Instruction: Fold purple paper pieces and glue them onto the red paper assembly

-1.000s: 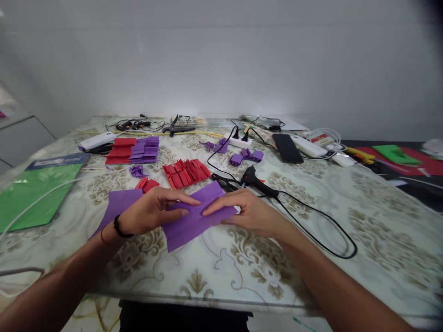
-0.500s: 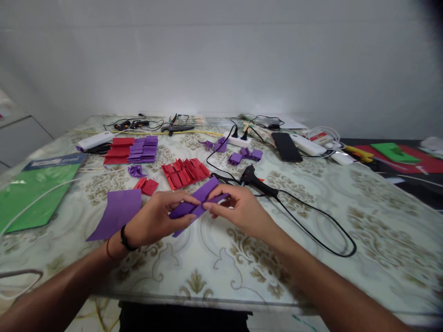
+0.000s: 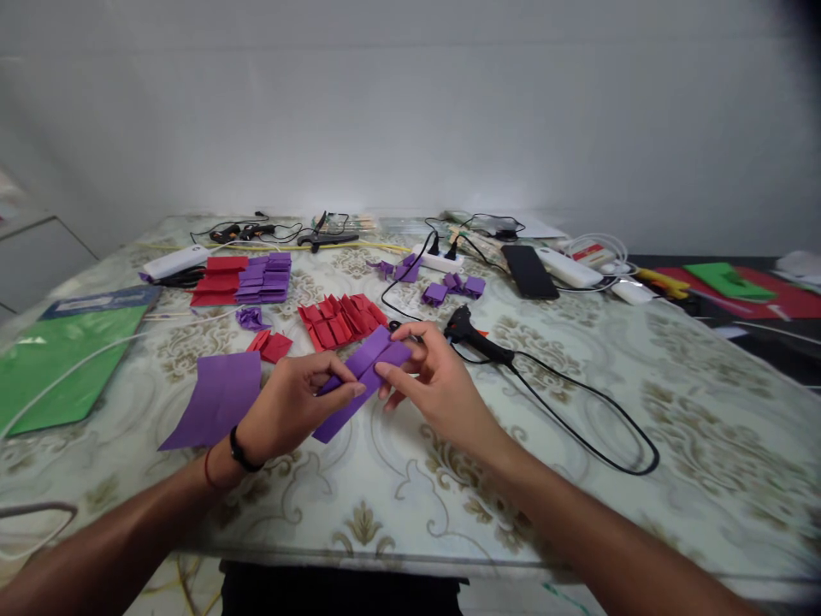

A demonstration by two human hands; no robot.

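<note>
Just below the frame's centre, the left hand point(image 3: 296, 398) and right hand point(image 3: 445, 389) both pinch a folded purple sheet point(image 3: 344, 416).

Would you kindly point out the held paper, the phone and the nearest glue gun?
Held paper point(image 3: 350, 412), head view: near strip.
Phone point(image 3: 529, 272), head view: dark face.
Nearest glue gun point(image 3: 481, 339), head view: black body.

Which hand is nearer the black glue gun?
Right. The right hand is just left of the black glue gun; the left hand is farther left, holding the folded purple paper.
</note>
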